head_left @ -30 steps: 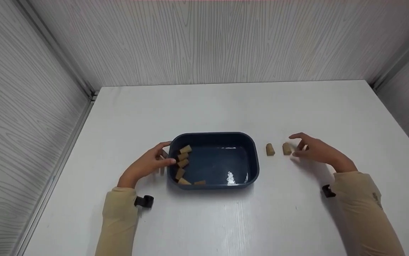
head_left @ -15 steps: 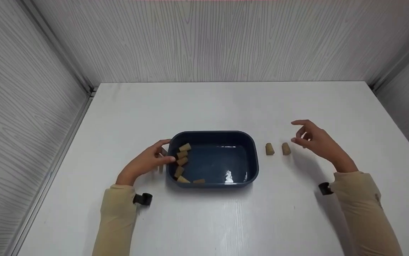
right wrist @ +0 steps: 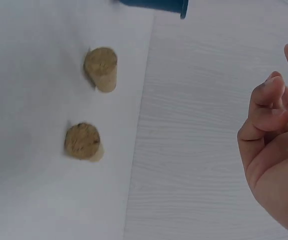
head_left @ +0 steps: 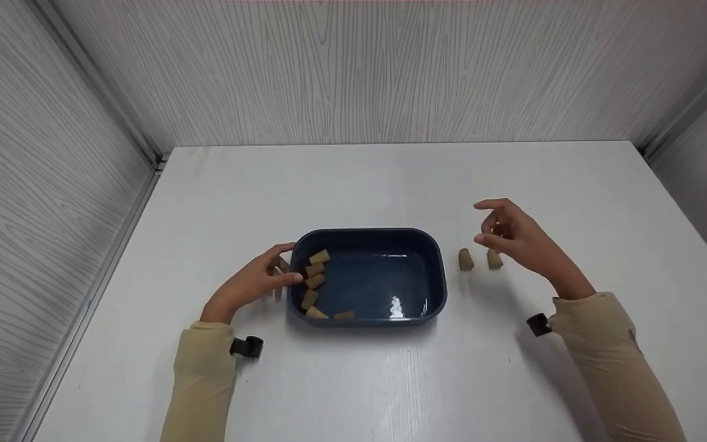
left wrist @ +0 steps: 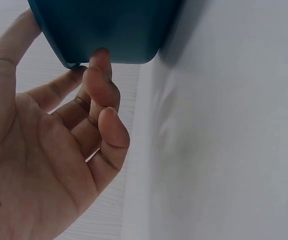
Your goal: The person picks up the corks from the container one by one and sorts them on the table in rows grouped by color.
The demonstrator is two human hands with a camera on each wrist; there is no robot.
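Note:
In the head view a dark blue plastic basin [head_left: 368,322] stands mid-table. My left hand [head_left: 255,279] grips its left end, thumb over the rim and the other fingers outside; the left wrist view shows curled fingers [left wrist: 101,90] against the basin wall [left wrist: 113,35]. Several tapered corks [head_left: 314,269] lie along the left and near sides inside. Right of the basin are two more corks, a left one [head_left: 465,260] and a right one [head_left: 494,260]. Above them hovers my right hand [head_left: 522,239], fingers loosely bent, holding nothing; the right wrist view shows both corks [right wrist: 82,141] apart from it.
All this rests on a white table [head_left: 353,184]. Grey wood-grain panels stand behind [head_left: 353,73] and at both sides. Each wrist wears a small black camera mount, one on the left [head_left: 249,347] and one on the right [head_left: 539,324].
My right hand has risen from beside the right-hand cork, then shifted left over the two loose corks. The corks, the basin and my left hand have stayed in place.

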